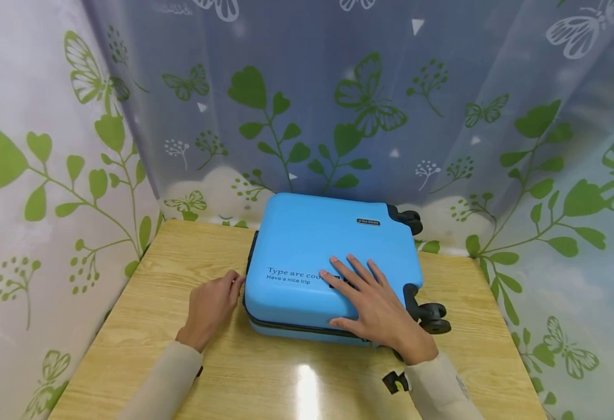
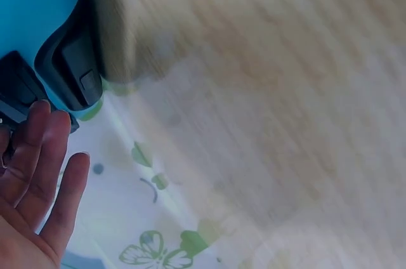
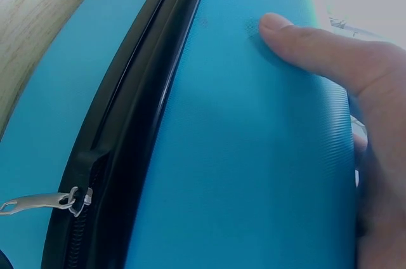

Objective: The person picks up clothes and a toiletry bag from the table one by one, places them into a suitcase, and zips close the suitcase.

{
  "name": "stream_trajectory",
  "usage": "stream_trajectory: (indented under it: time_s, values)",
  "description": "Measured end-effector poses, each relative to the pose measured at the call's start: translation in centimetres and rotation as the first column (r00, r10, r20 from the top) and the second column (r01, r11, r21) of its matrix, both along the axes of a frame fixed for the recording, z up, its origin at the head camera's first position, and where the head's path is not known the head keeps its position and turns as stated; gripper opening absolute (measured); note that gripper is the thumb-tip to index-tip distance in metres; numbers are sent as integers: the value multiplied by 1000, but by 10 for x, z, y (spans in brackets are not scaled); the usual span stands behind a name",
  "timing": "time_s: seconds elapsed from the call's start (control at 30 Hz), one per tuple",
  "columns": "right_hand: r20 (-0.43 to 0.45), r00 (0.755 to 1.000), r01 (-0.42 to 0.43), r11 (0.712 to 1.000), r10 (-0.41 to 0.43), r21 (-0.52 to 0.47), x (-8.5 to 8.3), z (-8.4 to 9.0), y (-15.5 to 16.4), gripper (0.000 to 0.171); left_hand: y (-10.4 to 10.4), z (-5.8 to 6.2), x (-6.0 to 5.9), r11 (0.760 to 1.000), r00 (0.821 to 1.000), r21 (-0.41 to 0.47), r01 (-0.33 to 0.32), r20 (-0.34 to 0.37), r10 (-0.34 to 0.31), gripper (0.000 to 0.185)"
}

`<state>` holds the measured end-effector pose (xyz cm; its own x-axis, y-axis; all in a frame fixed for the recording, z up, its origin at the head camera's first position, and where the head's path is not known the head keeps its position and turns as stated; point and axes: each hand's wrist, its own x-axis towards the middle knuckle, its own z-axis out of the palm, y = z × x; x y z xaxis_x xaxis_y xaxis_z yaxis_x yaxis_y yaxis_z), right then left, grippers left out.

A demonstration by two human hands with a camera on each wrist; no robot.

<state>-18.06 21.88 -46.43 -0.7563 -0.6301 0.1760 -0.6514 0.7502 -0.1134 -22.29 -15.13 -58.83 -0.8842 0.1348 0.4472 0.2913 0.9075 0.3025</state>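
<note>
A light blue hard-shell suitcase (image 1: 333,245) lies flat on the wooden table, its printed lettering (image 1: 296,276) facing up. Spread over its near right part, my right hand (image 1: 377,306) rests with straight fingers on the shell; in the right wrist view the thumb (image 3: 304,44) lies against the blue side. My left hand (image 1: 213,303) is at the suitcase's left end, fingertips close to the black fittings (image 2: 73,69) there. Its thumb and index finger are mostly hidden, so a pinch cannot be made out. A metal zipper pull (image 3: 38,201) hangs from the black zipper seam (image 3: 136,91).
Black wheels (image 1: 432,318) stick out at the suitcase's right end. The wooden table (image 1: 265,385) extends to its left, right and front. Behind it hangs a curtain (image 1: 296,105) with leaf and butterfly prints. A small black object (image 1: 395,382) is beside the right sleeve.
</note>
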Motion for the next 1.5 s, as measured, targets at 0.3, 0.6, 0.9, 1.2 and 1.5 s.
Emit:
stream_trajectory:
  time_s: [0.3, 0.6, 0.9, 1.2, 1.5]
  values:
    - [-16, 1000, -4, 1000, 4, -7, 0, 0, -1, 96, 2, 4, -16, 1000, 997, 0, -18, 74, 18, 29]
    - [-7, 1000, 0, 1000, 0, -5, 0, -1, -1, 97, 4, 8, -31, 999, 997, -35, -33, 72, 36, 29]
    - [-21, 1000, -1, 1000, 1, -2, 0, -1, -1, 97, 8, 12, -44, 998, 995, -47, -48, 84, 52, 28]
    - [-51, 999, 2, 1000, -2, 1, 2, -4, -2, 98, 5, 16, -48, 999, 985, -29, -45, 163, 50, 28]
    - [-67, 998, 4, 1000, -6, -20, 2, -5, -1, 99, 2, 19, -48, 994, 940, 98, -57, 341, 20, 34]
